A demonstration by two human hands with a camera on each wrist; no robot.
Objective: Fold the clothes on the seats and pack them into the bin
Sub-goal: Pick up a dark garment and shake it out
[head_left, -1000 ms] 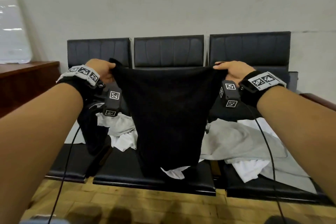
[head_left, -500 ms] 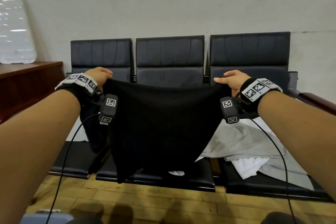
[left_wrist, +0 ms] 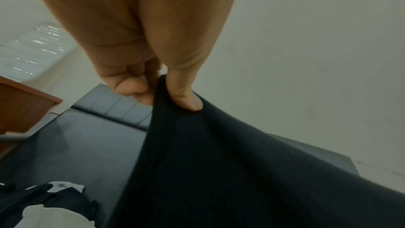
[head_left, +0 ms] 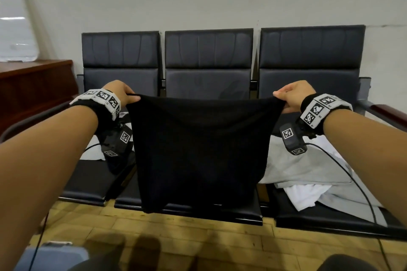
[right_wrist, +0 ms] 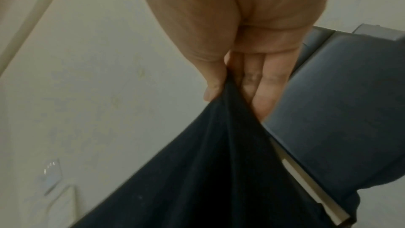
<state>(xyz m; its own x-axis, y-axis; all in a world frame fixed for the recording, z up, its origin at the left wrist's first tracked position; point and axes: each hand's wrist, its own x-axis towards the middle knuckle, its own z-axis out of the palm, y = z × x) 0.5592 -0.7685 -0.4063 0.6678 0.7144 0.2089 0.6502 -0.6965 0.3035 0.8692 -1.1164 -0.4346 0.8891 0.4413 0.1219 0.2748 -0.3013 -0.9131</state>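
Black garment [head_left: 198, 149] stretched between left hand [head_left: 117, 92] and right hand [head_left: 293, 94], each pinching a top corner.

Even, dim indoor light, soft shadows on the wooden floor [head_left: 198, 233], head view bowed at edges by wide-angle, both wrist views soft, grainy, motion-blurred.

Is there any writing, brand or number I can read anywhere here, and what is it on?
No readable words, brands or numbers.
Wristbands: square black-and-white code patterns, with tiny marks beside them too small to read.
Wrist cameras: the same kind of code squares, no letters.
Black garment, held by the left hand and the right hand: no label or print shows.
Seats: no text.
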